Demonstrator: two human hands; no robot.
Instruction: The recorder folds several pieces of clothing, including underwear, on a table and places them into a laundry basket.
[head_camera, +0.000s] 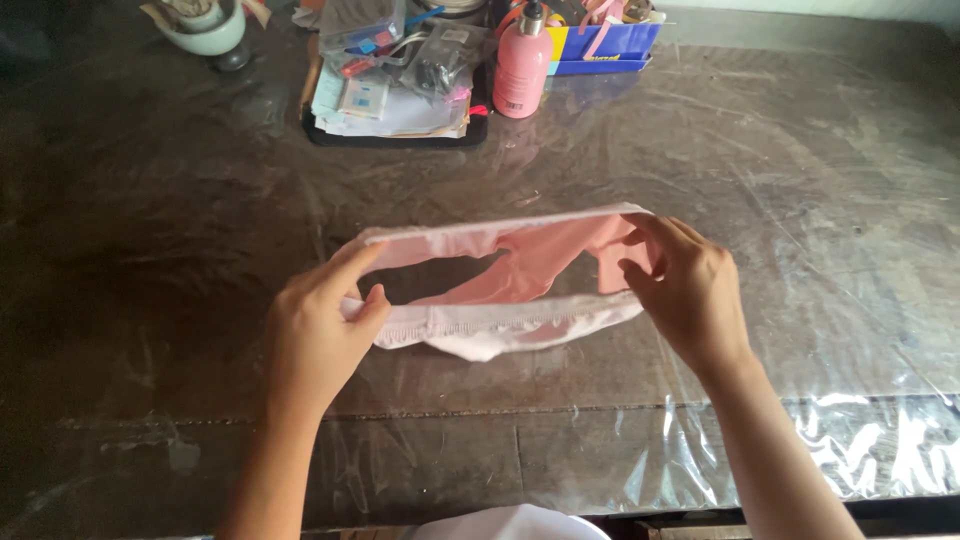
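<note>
Left hand (318, 335) and right hand (683, 290) are each pinching 1 end of the pink garment (500, 290), stretching its waistband open above the table (150, 250).

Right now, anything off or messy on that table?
Nothing damaged or spilled. The left hand and right hand stretch open a pink garment. The clear plastic sheet over the table is wrinkled, and the tray at the far edge is heaped.

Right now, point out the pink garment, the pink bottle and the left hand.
pink garment (520, 262): head view, inner pink fabric.
pink bottle (522, 72): head view, middle of its body.
left hand (315, 335): head view, back of the hand.
</note>
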